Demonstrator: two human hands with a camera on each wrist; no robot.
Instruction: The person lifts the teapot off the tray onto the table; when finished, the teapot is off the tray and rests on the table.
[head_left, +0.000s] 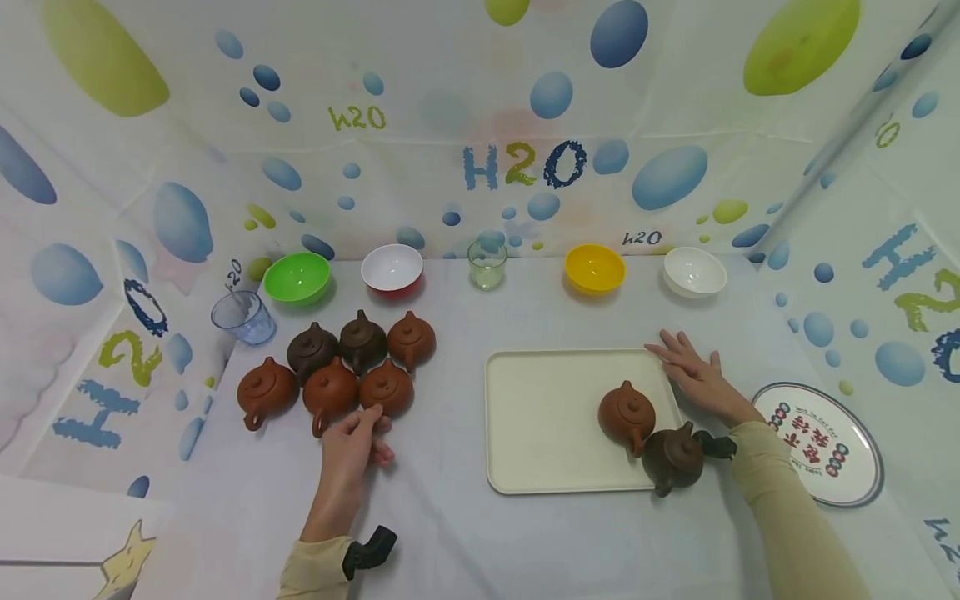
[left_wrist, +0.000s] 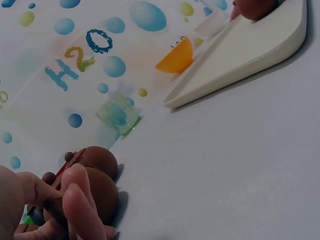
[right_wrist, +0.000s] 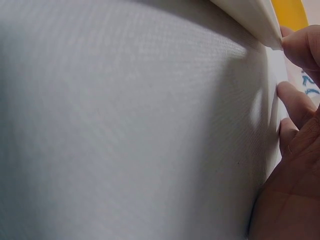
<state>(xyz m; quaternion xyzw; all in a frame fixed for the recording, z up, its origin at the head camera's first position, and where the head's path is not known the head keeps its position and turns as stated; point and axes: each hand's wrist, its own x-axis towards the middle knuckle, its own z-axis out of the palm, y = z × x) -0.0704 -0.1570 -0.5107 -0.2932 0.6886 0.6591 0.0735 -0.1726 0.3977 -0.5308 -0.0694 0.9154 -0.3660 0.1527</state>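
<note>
My left hand (head_left: 351,450) pinches the near end of a reddish-brown clay teapot (head_left: 386,387), the right one in the front row of a cluster. In the left wrist view its curled fingers (left_wrist: 80,205) partly cover that teapot (left_wrist: 106,195). Beside the far right corner of a cream tray (head_left: 543,425) is my right hand (head_left: 697,379), fingers spread and thumb at the rim. The right wrist view has the thumb (right_wrist: 302,47) against the tray's edge (right_wrist: 250,17). A reddish-brown teapot (head_left: 626,414) sits on the tray; a dark teapot (head_left: 675,457) overlaps its near right corner.
More teapots (head_left: 330,392) stand close together at left, two of them dark (head_left: 312,350). Along the back are green (head_left: 297,279), red-and-white (head_left: 392,268), yellow (head_left: 595,268) and white (head_left: 694,272) bowls, plus a glass (head_left: 487,265). A blue glass (head_left: 245,317) stands at far left.
</note>
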